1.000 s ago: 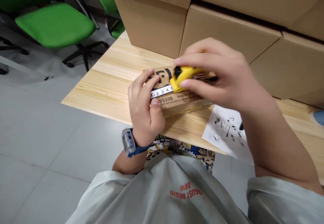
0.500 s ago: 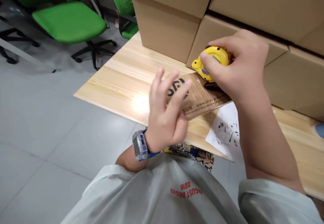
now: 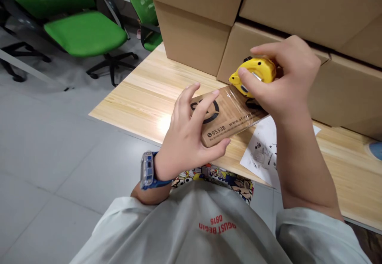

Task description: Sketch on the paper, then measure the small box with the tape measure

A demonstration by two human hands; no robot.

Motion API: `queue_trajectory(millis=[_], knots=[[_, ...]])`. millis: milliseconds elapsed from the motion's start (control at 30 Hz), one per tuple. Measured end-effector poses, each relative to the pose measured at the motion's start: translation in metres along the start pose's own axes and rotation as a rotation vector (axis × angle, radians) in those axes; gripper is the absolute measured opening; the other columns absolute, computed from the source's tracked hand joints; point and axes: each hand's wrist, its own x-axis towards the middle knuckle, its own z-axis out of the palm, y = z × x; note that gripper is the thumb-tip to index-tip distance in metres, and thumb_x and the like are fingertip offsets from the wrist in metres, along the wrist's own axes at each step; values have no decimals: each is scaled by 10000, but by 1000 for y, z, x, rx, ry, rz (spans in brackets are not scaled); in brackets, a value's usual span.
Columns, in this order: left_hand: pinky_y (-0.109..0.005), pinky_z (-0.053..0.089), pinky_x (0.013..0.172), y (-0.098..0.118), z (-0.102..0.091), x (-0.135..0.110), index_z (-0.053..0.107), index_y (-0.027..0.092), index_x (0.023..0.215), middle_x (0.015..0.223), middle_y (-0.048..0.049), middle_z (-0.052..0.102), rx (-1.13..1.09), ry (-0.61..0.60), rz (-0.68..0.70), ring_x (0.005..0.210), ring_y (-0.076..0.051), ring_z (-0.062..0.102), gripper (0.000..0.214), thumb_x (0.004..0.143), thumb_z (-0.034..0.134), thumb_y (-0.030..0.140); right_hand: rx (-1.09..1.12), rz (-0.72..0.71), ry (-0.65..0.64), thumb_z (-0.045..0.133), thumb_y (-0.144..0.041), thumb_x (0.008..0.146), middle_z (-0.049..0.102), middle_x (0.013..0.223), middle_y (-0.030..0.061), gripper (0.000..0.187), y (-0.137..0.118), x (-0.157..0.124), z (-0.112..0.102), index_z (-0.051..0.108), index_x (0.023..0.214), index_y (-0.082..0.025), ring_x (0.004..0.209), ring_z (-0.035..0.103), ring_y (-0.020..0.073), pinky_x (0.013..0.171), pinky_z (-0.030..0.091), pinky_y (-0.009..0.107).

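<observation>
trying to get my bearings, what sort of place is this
Probably a packing room or stockroom-office: stacked cardboard boxes line a light wooden table, green office chairs stand nearby, the left hand holds a printed cardboard piece, the right hand a yellow tape measure.

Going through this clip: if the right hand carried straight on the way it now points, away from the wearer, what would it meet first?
The right hand, gripping the yellow tape measure, would most likely meet the side of the cardboard box stacked just beyond it, though the gap is hard to judge from this view.
</observation>
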Motion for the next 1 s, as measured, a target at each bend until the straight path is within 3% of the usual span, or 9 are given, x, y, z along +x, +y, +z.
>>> queue_trajectory(millis=[67,200,300,433,533,633,733,900,1000], knots=[[-544,408,1269,-6,0,-4,358,298,1511,1580,-151,288,-38,-12,11,1543,-361,301,855,821,650,709,19,25,94,777,-419,781,725,873,36,257,6,0,-10,724,949,-231,781,669,210,719,543,382],[-480,465,1253,-25,-5,1,441,307,1450,1432,-125,438,-100,-16,-26,1439,-310,444,837,779,687,743,55,29,236,796,-542,791,744,884,27,299,13,0,-32,750,925,-279,820,704,240,700,548,392],[-517,510,1200,-48,-6,11,446,296,1436,1361,-118,520,-178,14,-173,1353,-314,530,867,766,644,810,82,28,297,825,-581,757,764,898,30,346,13,-3,-40,767,929,-286,794,701,235,675,550,392],[-449,647,939,-80,1,24,492,315,1336,1165,-83,654,-445,-106,-448,1100,-260,691,721,820,570,812,118,57,212,754,-714,740,746,835,21,488,5,-14,-28,757,888,-249,746,691,211,653,559,390],[-405,660,879,-91,10,30,598,263,1153,1131,-92,702,-504,-141,-495,1057,-244,715,610,896,437,792,239,46,-16,785,-557,782,751,844,19,310,-6,-26,-12,765,892,-268,760,691,203,703,580,395],[-476,550,1157,-87,16,29,569,211,1259,1362,-129,636,-351,-27,-519,1349,-284,592,754,882,376,835,342,-7,-262,782,-449,818,771,940,26,234,-16,-33,-1,778,996,-296,852,712,227,797,597,421],[-488,371,1315,-73,18,16,403,253,1468,1581,-89,466,-256,67,-496,1543,-277,382,867,862,317,867,405,-63,-408,732,-381,876,774,1090,22,261,-23,-34,8,760,1131,-331,1006,718,249,907,584,446],[-482,315,1351,-39,16,-12,351,282,1520,1697,-82,248,-161,68,-316,1621,-271,199,742,948,312,753,424,-171,-456,633,-314,939,739,1234,28,308,-33,-33,30,722,1231,-357,1161,678,269,1031,526,505],[-452,292,1365,-27,21,-20,276,284,1543,1677,-92,279,-135,44,-176,1620,-253,205,690,975,381,660,448,-245,-432,583,-296,962,724,1267,52,311,-40,-36,40,719,1238,-341,1151,672,268,1023,523,506]])
